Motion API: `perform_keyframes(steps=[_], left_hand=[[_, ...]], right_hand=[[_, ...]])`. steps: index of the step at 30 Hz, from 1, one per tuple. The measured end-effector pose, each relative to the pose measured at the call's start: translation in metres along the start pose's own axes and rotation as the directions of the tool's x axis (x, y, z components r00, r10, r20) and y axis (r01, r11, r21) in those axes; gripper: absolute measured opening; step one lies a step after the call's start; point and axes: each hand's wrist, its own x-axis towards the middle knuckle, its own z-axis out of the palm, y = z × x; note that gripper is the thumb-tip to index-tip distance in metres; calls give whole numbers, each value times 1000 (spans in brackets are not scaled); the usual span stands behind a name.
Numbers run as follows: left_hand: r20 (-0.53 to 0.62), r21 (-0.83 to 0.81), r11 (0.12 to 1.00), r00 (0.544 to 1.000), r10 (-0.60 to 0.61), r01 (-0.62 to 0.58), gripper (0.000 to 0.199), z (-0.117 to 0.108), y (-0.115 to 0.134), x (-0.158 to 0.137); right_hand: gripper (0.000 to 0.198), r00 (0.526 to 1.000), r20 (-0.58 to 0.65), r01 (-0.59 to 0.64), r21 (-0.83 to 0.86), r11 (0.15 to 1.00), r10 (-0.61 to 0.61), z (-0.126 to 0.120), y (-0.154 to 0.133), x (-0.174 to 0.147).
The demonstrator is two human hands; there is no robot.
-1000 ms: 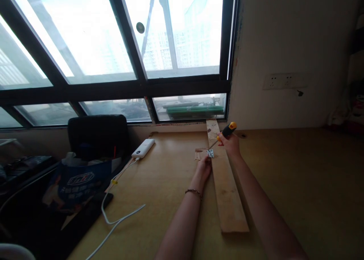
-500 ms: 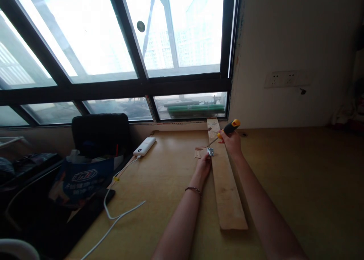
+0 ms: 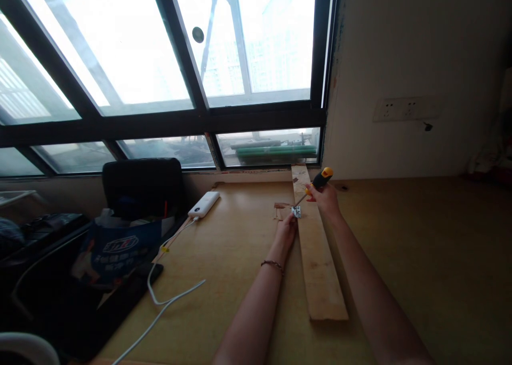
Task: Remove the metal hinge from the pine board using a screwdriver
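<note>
The right hand [image 3: 326, 199] grips a screwdriver [image 3: 316, 184], fingers closed around its handle. Its tip meets the hinge [image 3: 296, 211] on the plank [image 3: 318, 258]. The left hand [image 3: 286, 232] presses just beside the hinge, fingers flat.

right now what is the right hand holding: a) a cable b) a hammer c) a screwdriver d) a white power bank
c: the right hand grips a screwdriver with a yellow and black handle, its tip aimed at the small metal hinge on the wooden board.

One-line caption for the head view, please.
Right hand drives a yellow-handled screwdriver at a small metal hinge on a long wooden plank while the left hand steadies it.
</note>
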Motion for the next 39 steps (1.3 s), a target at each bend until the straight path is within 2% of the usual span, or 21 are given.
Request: perform_keyframes(steps=[4, 7, 11, 13, 15, 17, 20, 22, 24, 26, 30, 32, 36, 39], left_hand=[[-33, 7, 1000, 999, 17, -17, 5, 1, 0, -1], [-31, 20, 1000, 999, 21, -20, 8, -1, -1, 1], [-44, 30, 999, 999, 21, -20, 8, -3, -2, 3], [-55, 26, 1000, 998, 19, -18, 6, -3, -1, 3], [-65, 24, 1000, 998, 16, -14, 5, -1, 0, 1], [-76, 26, 1000, 997, 10, -8, 4, 1, 1, -1], [-94, 38, 999, 995, 11, -8, 4, 2, 2, -2], [-102, 49, 999, 995, 17, -12, 6, 1, 1, 0], [-99, 59, 998, 995, 25, -19, 10, -1, -1, 2], [-99, 65, 998, 994, 33, -27, 13, -3, -2, 5], [-134, 66, 997, 990, 40, -32, 13, -4, -2, 7], [-140, 67, 997, 989, 43, -33, 12, -3, 0, 5], [-166, 69, 997, 985, 54, -43, 11, 2, 2, 1], [-174, 75, 997, 984, 48, -36, 11, 3, 3, 0]], right_hand=[[28, 993, 122, 3, -11, 1000, -2, -4, -6, 0], [23, 985, 170, 51, -123, 991, -29, -7, -13, -2], [30, 982, 17, 179, -420, 890, -189, -4, -20, -8], [32, 968, -51, 194, -466, 863, -245, -1, -20, -10], [32, 972, -89, 161, -421, 893, -217, 2, -20, -11], [31, 989, -85, 87, -304, 949, -118, 3, -20, -11], [33, 999, 19, -33, -22, 999, 33, -1, -23, -10], [34, 990, 123, -82, 157, 984, 63, -4, -26, -10], [34, 982, 183, -96, 236, 967, 53, -7, -28, -10], [34, 991, 125, -60, 175, 983, 38, -6, -28, -11], [37, 989, -149, 4, -103, 995, -19, -1, -23, -13], [40, 987, -162, -32, -99, 995, 15, 1, -21, -12], [42, 992, 20, -128, 148, 981, 127, -5, -23, -9], [40, 976, 191, -163, 310, 937, 107, -11, -25, -8]])
